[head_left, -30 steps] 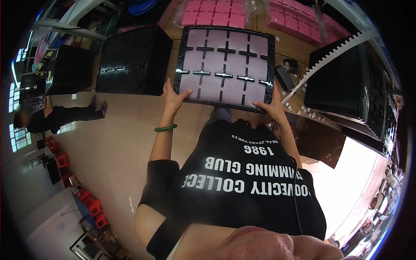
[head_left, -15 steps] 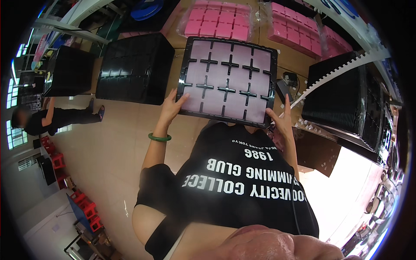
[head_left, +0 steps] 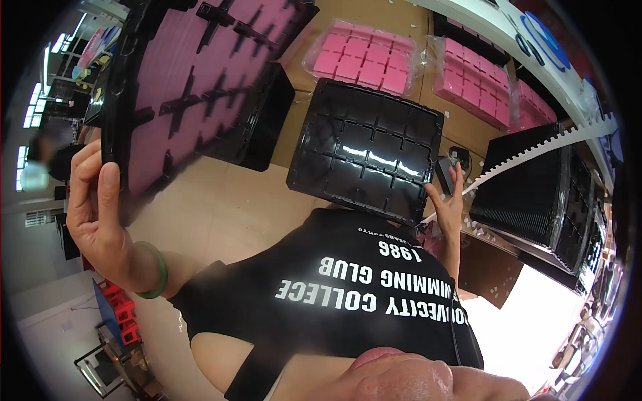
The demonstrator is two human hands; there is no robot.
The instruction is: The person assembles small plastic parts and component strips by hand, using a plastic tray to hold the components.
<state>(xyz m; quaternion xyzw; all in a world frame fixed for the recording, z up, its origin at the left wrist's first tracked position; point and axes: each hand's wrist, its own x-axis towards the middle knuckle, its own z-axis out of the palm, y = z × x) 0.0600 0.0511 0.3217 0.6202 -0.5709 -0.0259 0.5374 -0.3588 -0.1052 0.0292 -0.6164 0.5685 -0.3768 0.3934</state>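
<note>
My left hand (head_left: 100, 214), with a green bangle (head_left: 157, 271) on the wrist, grips the edge of a black tray filled with pink pads (head_left: 194, 87). That tray is raised and tilted at the upper left, close to the camera. An empty glossy black tray (head_left: 368, 147) with moulded compartments lies on the table in front of me. My right hand (head_left: 447, 200) rests at this tray's right edge, thumb against the rim and fingers spread.
Bagged pink foam blocks (head_left: 364, 57) and more pink blocks (head_left: 481, 77) lie at the back of the table. A stack of black trays (head_left: 535, 194) stands at the right behind a white toothed strip (head_left: 535, 157). Another black stack (head_left: 267, 113) sits partly behind the raised tray. Red crates (head_left: 117, 311) stand on the floor.
The pink-filled tray, held in both hands before, has swung up and left in my left hand alone. My right hand let go and now rests at the empty black tray.
</note>
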